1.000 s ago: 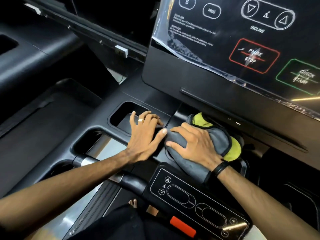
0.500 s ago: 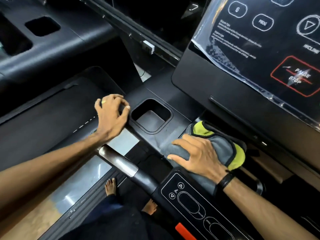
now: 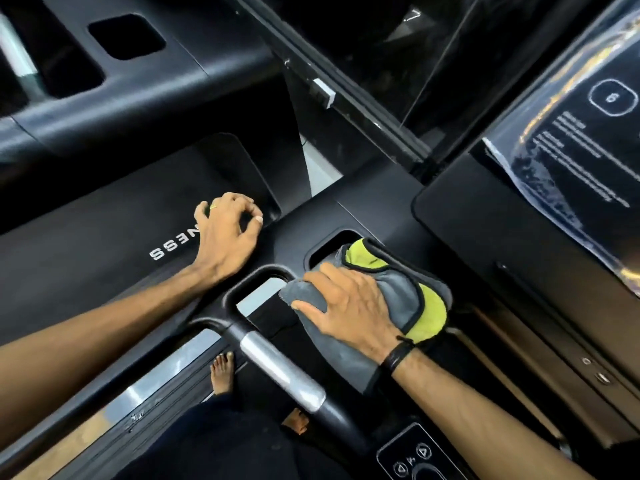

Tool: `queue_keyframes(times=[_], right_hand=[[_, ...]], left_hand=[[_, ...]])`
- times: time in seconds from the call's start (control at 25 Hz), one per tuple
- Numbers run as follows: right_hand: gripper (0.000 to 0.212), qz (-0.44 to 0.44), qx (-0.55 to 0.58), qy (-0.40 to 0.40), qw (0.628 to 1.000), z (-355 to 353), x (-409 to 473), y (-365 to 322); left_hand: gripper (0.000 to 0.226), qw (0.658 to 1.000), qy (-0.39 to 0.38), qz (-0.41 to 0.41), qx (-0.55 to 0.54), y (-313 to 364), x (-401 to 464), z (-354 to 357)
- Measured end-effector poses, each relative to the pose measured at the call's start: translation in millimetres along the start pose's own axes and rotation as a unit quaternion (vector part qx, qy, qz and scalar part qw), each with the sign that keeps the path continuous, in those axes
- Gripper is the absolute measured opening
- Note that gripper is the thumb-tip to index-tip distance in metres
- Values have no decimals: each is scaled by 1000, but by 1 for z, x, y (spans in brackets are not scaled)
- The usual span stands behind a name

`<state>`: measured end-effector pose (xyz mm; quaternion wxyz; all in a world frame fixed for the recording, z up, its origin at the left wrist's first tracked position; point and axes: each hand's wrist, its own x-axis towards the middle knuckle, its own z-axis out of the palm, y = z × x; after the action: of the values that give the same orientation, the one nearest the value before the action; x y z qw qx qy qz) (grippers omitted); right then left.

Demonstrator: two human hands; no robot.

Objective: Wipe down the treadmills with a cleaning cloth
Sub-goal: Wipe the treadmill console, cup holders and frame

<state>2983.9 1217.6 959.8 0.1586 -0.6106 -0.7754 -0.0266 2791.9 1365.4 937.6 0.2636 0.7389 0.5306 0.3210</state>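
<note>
Both hands differ: your right hand presses flat on the cleaning cloth (half over the tray pocket); left hand, curled and empty, rests further left.

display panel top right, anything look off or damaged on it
The display panel has a clear protective film over it, wrinkled and loose along its lower left edge. No cracks show. Nothing else stands out: the right hand presses the cloth onto the console.
</note>
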Motion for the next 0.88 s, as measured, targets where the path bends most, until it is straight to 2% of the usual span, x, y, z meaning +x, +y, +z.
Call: queue_keyframes(times=[0.32,0.52,0.68,0.76,0.8,0.88], right_hand=[[35,25,-40,-19,999,41,100,-25],[40,65,-107,-114,986,58,168,14],[50,167,-219,-222,935,68,224,62],[46,160,-266,-269,912,77,232,45],[44,151,-256,-279,913,82,231,25],[43,106,-172,-276,940,89,213,-28]], left_hand=[[10,997,-17,-62,-48,-54,19,-7],[14,992,-36,-91,-75,-72,25,-8],[15,990,-26,-104,-92,-84,33,-15],[14,988,-19,-117,-100,-89,35,-17],[14,987,-17,-123,-104,-91,36,-17],[16,985,-15,-133,-106,-94,37,-18]])
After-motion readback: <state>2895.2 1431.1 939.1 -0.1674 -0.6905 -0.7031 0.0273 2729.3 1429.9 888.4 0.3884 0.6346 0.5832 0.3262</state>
